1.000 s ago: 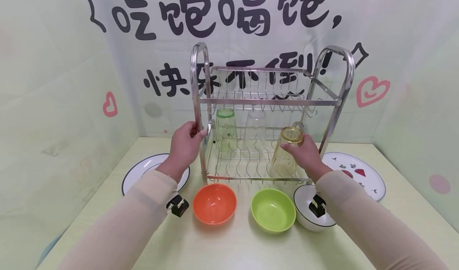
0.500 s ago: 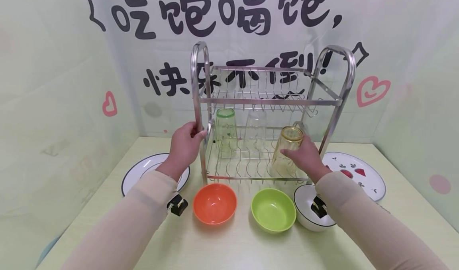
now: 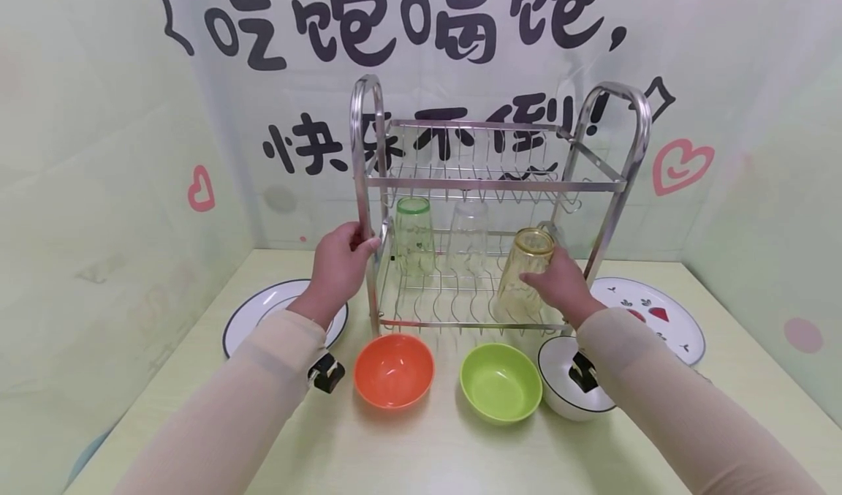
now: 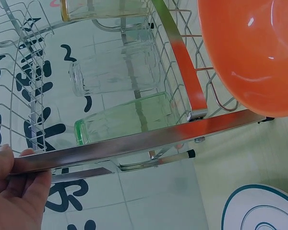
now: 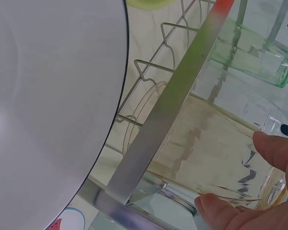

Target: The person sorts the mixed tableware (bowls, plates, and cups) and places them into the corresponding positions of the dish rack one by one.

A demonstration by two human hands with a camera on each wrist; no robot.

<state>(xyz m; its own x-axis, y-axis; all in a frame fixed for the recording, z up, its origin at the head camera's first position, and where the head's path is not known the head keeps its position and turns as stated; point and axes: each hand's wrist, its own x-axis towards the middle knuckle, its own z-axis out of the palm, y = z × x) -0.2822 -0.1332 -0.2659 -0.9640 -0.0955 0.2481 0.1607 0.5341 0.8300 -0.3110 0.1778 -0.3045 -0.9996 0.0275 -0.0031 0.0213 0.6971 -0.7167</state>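
Observation:
A two-tier metal dish rack [image 3: 460, 186] stands on the table. My left hand [image 3: 340, 270] grips its left front post, and the left wrist view shows the fingers [image 4: 36, 191] wrapped about that bar. In the right part of the lower tier is an amber glass [image 3: 522, 283], bottom up and a little tilted. My right hand [image 3: 559, 283] holds it from the right side, with the thumb [image 5: 273, 148] on one side and fingers opposite in the right wrist view. A green glass [image 3: 415, 239] and a clear glass [image 3: 468, 239] stand to its left on the same tier.
In front of the rack sit an orange bowl [image 3: 394, 372], a lime green bowl [image 3: 501, 384] and a white bowl [image 3: 566, 378] with a dark rim. A white plate [image 3: 263, 312] lies left; a strawberry-patterned plate [image 3: 684, 327] lies right. A printed cloth [image 3: 421, 100] hangs behind.
My right thumb has slid slightly down the amber glass, away from the thick end. The glass has barely shifted. My left hand stays on the post.

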